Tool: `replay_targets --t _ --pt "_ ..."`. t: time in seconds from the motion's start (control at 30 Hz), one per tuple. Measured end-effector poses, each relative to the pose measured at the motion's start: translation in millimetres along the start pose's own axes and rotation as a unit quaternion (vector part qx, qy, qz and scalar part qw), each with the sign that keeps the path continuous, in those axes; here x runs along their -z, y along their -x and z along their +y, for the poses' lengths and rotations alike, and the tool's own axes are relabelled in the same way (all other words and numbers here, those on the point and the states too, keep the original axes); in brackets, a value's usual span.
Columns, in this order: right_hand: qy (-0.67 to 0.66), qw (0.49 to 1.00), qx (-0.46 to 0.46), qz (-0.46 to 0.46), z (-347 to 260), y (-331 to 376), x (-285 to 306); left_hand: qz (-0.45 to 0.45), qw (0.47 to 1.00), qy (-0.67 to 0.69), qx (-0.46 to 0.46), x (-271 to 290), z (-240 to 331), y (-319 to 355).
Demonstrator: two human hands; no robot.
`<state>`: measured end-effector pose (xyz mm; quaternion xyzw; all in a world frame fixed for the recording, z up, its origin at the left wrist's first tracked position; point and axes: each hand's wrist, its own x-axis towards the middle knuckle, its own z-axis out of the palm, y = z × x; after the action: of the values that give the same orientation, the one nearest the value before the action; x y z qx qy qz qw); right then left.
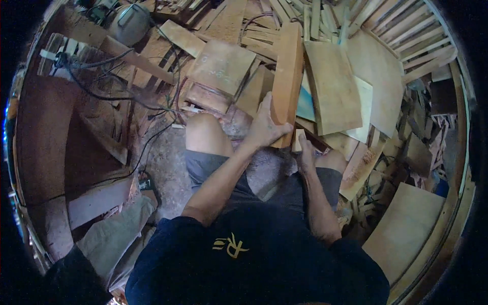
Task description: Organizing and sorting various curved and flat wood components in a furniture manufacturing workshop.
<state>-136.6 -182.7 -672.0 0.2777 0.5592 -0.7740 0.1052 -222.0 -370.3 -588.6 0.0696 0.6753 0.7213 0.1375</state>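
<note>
The left hand (268,124) holds the long, thick, reddish-brown wooden beam (287,71) near its lower end, the thumb laid across the upper face and the fingers along the left edge. This beam stretches away from the person, from between the knees toward the heap of wood. Just right of its lower end, the right hand (306,155) holds a small, pale, squared wooden block (299,138); its fingers underneath are hidden.

In my judgement, the first danger is tipping or rolling of the beam, because one hand grips it only at the near end. I cannot tell what supports the far end; if it leans on loose wood, the support may slide. The beam could then drop toward the bare left knee (206,132), at its lower left. The right thumb could also be pinched, as it is so near to the beam's end. Right beside the beam, the broad, light-brown flat board (333,89) may shift if it is bumped. Well left of the beam, the thin black cable (96,96) could catch a foot.
</note>
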Motion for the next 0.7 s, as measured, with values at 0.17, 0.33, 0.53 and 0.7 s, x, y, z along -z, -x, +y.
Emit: replay_targets --t 0.17,0.33,0.53,0.7 --pt "-0.05 0.998 0.008 0.047 10.5 1.4 33.9 0.004 0.995 -0.101 -0.023 -11.3 4.6 -0.2" --pt "-0.151 0.987 0.043 0.02 -21.5 11.1 42.4 0.023 0.981 -0.187 -0.04 -35.7 5.1 0.0" --pt "-0.181 0.968 0.169 -0.048 -114.5 8.4 12.2 0.049 0.977 -0.205 -0.04 -58.9 0.6 -1.6" --pt "0.252 0.908 0.333 0.03 -161.9 -3.8 -36.3 0.008 0.985 -0.15 -0.086 -57.6 6.1 -7.6"
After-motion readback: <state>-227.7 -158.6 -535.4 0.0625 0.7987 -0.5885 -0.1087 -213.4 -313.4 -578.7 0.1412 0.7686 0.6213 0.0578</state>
